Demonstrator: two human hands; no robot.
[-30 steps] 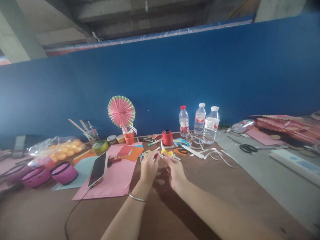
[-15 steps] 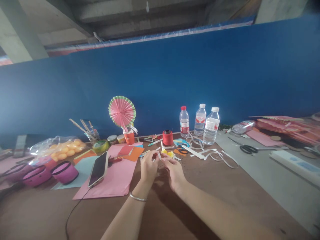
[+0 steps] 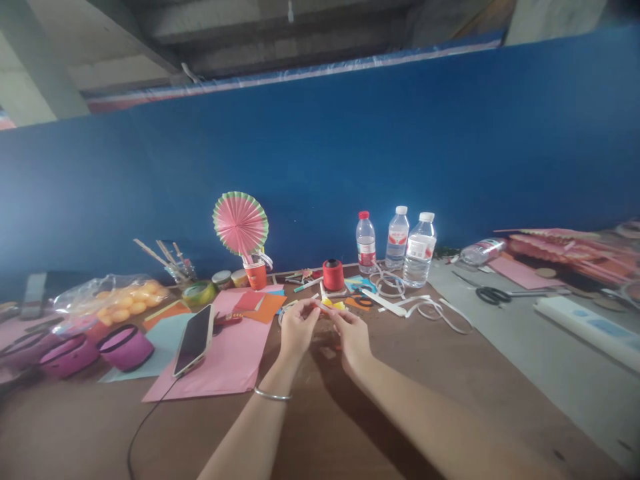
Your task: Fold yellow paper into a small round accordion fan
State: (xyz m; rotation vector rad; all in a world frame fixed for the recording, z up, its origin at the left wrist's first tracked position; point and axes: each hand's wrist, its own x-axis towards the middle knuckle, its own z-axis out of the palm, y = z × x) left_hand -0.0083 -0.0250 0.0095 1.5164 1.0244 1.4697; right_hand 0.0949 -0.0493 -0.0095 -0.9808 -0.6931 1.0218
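Note:
Over the middle of the brown table point(image 3: 450, 380), my left hand point(image 3: 296, 333) and my right hand point(image 3: 353, 337) meet fingertip to fingertip. Between them they pinch a thin white paper strip point(image 3: 320, 307), held a little above the tabletop. A small yellow paper piece point(image 3: 334, 305) lies just beyond the fingers. A silver bangle point(image 3: 273, 395) circles my left wrist. Behind the hands stands a red thread spool point(image 3: 333, 275). Loose white paper strips point(image 3: 425, 308) curl on the table to the right.
A phone point(image 3: 194, 331) with a cable lies on pink paper point(image 3: 235, 353) at the left. Further left are purple paper baskets point(image 3: 125, 347) and a bag of orange balls point(image 3: 120, 300). A pink paper fan point(image 3: 241, 223) stands in an orange cup. Three water bottles point(image 3: 397, 243) line the blue wall. Scissors point(image 3: 493, 295) lie right.
Both hands have lifted slightly and moved a little away from me with the white strip between their fingertips. The view has shifted a bit.

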